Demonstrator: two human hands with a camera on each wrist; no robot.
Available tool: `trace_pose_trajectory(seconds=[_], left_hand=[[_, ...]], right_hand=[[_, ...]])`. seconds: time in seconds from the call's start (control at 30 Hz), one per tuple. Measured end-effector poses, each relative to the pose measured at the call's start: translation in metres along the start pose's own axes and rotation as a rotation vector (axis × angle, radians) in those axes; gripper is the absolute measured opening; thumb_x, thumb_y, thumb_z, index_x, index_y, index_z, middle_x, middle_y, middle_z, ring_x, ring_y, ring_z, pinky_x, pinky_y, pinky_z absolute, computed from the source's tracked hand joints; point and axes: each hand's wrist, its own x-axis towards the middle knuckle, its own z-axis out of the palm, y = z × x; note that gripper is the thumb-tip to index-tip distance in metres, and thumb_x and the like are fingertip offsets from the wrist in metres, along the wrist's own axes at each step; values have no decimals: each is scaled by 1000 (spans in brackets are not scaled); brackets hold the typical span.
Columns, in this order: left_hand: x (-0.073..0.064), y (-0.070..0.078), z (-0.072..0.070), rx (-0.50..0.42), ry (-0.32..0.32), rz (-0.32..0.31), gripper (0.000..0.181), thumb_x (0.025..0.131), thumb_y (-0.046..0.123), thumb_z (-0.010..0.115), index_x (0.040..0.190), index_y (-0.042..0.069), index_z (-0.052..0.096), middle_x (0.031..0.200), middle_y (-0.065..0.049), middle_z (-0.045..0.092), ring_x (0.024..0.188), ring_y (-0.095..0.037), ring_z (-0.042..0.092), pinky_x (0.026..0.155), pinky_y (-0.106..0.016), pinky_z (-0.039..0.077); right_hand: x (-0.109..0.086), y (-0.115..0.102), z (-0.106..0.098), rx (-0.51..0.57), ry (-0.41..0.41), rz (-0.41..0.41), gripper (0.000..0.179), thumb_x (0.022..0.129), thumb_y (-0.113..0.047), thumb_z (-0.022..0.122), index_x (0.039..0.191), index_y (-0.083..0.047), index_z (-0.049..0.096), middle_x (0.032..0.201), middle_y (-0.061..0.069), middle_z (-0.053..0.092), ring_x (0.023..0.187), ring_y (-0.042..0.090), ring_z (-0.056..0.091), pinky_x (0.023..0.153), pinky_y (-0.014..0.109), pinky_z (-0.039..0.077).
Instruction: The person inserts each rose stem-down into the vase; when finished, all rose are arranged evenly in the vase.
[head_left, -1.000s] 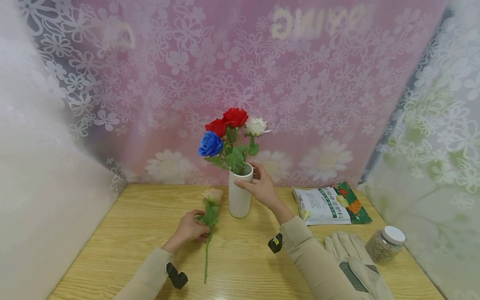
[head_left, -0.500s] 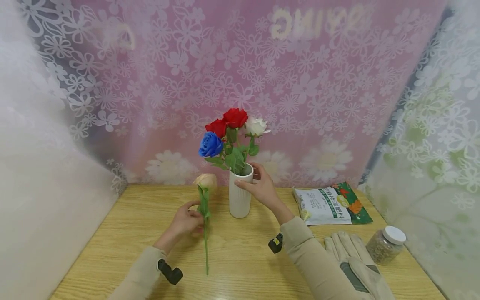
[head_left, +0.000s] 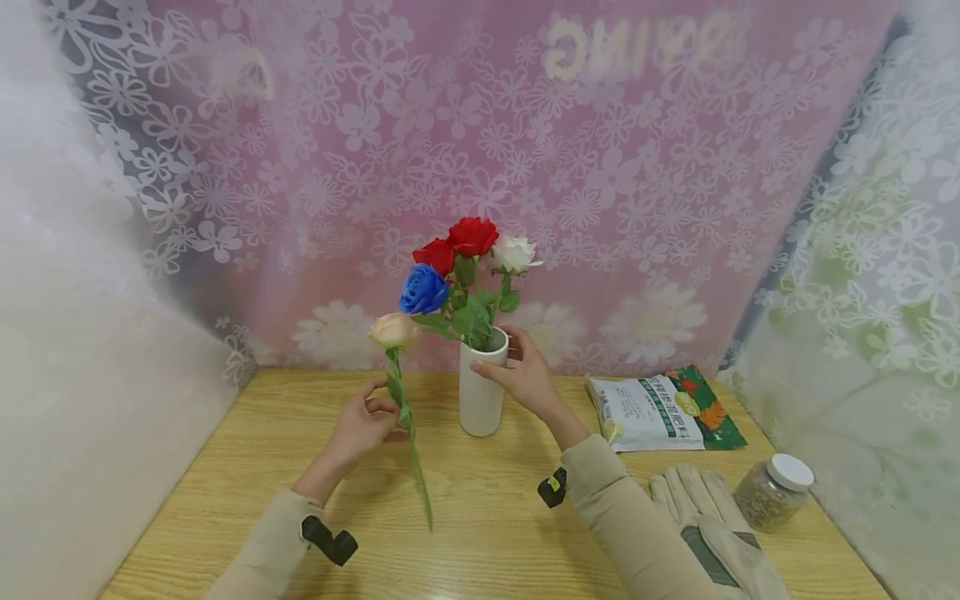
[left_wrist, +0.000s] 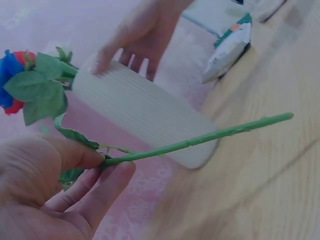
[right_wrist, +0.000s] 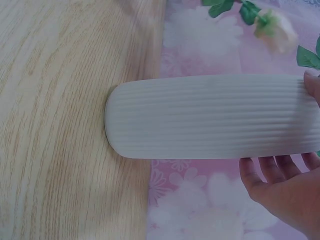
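My left hand (head_left: 365,425) pinches a peach rose (head_left: 393,331) by its green stem, between thumb and fingers, off the table and left of the vase. In the left wrist view the rose's bare stem (left_wrist: 200,140) slants across in front of the vase. The ribbed white vase (head_left: 480,392) stands upright on the table. My right hand (head_left: 525,372) grips it near the rim, thumb in front and fingers around the far right side. Inside stand a blue rose (head_left: 423,288), two red roses, one of them the upper red rose (head_left: 473,237), and a white rose (head_left: 514,253).
A printed white-and-green bag (head_left: 660,410) lies at the back right of the wooden table (head_left: 480,533). Nearer are a pair of pale gloves (head_left: 712,525), partly under the right sleeve, and a white-lidded jar (head_left: 774,493). A pink flowered curtain (head_left: 360,208) hangs behind.
My left hand has lifted the peach rose from the table and moved slightly left, with the bloom rising and tilting left. My right hand stays on the vase.
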Motion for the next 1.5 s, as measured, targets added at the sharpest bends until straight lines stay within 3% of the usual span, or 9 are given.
trace_pose_trajectory(seconds=[0.2, 0.43, 0.63, 0.8, 1.07, 1.23, 1.5], left_hand=[[-2, 12, -6, -30, 31, 64, 65, 101, -9, 50, 161, 1, 28, 101, -3, 63, 95, -12, 74, 92, -50, 65], [0, 29, -9, -91, 92, 182, 53, 101, -7, 60, 150, 3, 41, 101, 0, 66, 95, -11, 75, 90, -48, 66], [4, 51, -12, -167, 169, 309, 45, 99, -11, 62, 138, 11, 52, 95, 4, 66, 89, -11, 74, 83, -39, 68], [4, 74, -10, -215, 216, 341, 46, 97, -15, 56, 133, 14, 52, 96, 2, 62, 87, -11, 71, 85, -39, 68], [8, 98, 1, -197, 278, 420, 43, 97, -12, 60, 126, 20, 54, 93, 4, 64, 95, -13, 72, 84, -35, 67], [12, 108, 10, -157, 346, 512, 39, 95, -8, 69, 125, 15, 60, 89, 7, 72, 90, -12, 75, 80, -28, 66], [16, 120, 16, -130, 428, 591, 35, 96, -9, 67, 124, 12, 62, 83, 9, 73, 80, -6, 73, 73, -19, 63]], right_hand=[[1, 1, -1, -6, 1, -8, 91, 88, -41, 87, 161, -18, 38, 149, 10, 53, 135, 34, 56, 105, 57, 56], [2, 2, -1, -7, 1, -2, 93, 87, -43, 87, 161, -15, 38, 149, 9, 53, 135, 35, 55, 105, 57, 56], [2, 2, 0, -2, 0, -3, 91, 88, -41, 87, 161, -17, 38, 150, 11, 53, 136, 35, 55, 107, 58, 55], [2, -1, 0, 15, -15, 8, 92, 90, -33, 86, 163, -15, 34, 155, 15, 49, 139, 38, 53, 110, 59, 52], [1, -1, -1, 17, -14, -1, 91, 89, -36, 86, 162, -15, 36, 152, 13, 51, 137, 36, 54, 108, 58, 54], [2, 3, 0, 8, -9, -14, 92, 88, -39, 87, 161, -13, 37, 149, 12, 53, 134, 35, 56, 106, 56, 55], [2, 4, 0, 10, -9, -13, 94, 87, -39, 88, 162, -14, 37, 149, 11, 54, 133, 34, 57, 105, 56, 56]])
